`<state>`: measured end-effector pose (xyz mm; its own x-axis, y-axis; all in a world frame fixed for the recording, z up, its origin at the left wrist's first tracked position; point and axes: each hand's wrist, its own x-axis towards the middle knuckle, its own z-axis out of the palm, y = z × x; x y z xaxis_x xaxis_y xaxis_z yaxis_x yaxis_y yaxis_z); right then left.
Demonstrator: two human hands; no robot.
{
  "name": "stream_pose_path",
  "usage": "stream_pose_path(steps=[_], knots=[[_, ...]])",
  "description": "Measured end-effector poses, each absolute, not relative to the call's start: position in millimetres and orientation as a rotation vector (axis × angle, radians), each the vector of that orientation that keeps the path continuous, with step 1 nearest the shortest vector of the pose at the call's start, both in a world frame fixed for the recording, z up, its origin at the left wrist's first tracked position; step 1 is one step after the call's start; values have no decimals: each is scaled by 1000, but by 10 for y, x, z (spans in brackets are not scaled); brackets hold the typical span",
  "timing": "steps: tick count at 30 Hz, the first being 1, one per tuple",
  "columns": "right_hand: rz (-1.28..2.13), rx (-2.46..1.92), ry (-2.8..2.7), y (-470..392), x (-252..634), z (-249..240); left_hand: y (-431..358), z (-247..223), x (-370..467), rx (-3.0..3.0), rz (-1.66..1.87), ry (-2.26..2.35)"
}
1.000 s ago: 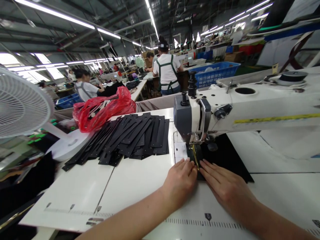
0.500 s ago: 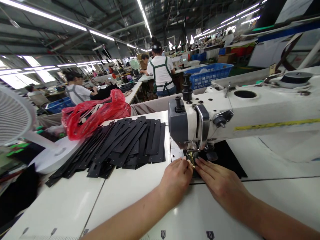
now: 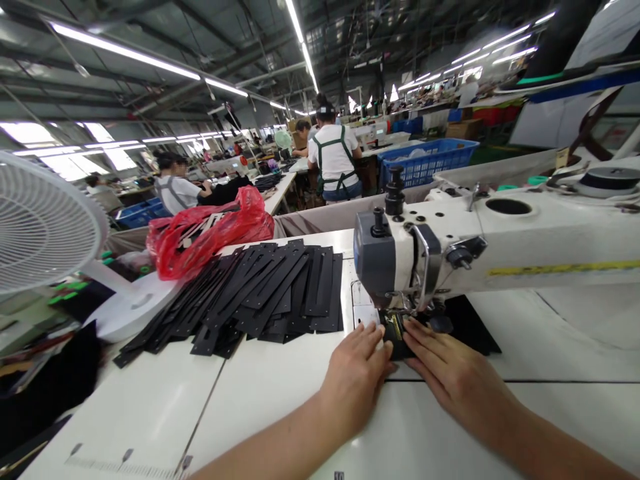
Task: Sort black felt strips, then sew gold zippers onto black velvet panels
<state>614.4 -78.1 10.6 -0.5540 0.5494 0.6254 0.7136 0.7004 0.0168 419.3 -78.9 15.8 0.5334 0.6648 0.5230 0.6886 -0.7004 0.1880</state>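
Note:
A zipper (image 3: 397, 325) with gold-coloured teeth lies on black material under the presser foot of a white and grey sewing machine (image 3: 375, 260). My left hand (image 3: 356, 367) is at the left edge of this zipper piece, its fingers bent and close together on it. My right hand (image 3: 453, 363) lies on the right side, fingers stretched out and pressing the piece down. Black fabric (image 3: 473, 327) spreads out to the right behind my right hand. The needle tip is too small to make out.
Left of the machine lies a heap of black slotted strips (image 3: 270, 290). A red plastic bag (image 3: 210, 233) and a white fan (image 3: 47, 227) stand beyond it. Co-workers (image 3: 334, 157) sit at tables farther back, near a blue basket (image 3: 430, 160).
The whole view has shifted, so things appear farther right and lower. My left fingers have eased from a tight pinch beside the zipper to its left edge, and more of the zipper shows.

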Motion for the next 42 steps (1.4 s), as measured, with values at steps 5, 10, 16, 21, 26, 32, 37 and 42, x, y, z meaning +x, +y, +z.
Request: stream_pose_path(steps=[5,10,16,21,26,32,37,42], knots=[[-399,-937,-2301,-755,6139,76,-743,142,4212,-2671,-827,-1001],[-383,-946,-2307,-682,6143,85,-643,174,4210,-2709,-776,-1005],[-306,-992,-2357,-596,6144,142,-556,157,4191,-2763,-768,-1044],[-311,-1004,-2348,-581,6137,171,-519,158,4190,-2772,-783,-1068],[-226,-1034,-2323,-556,6142,168,-504,149,4201,-2767,-812,-1097],[-197,-1060,-2321,-531,6160,151,-465,131,4206,-2774,-860,-1112],[-191,-1092,-2336,-541,6154,135,-446,124,4210,-2786,-869,-1128],[-220,-1082,-2325,-520,6149,136,-436,137,4217,-2785,-869,-1126]])
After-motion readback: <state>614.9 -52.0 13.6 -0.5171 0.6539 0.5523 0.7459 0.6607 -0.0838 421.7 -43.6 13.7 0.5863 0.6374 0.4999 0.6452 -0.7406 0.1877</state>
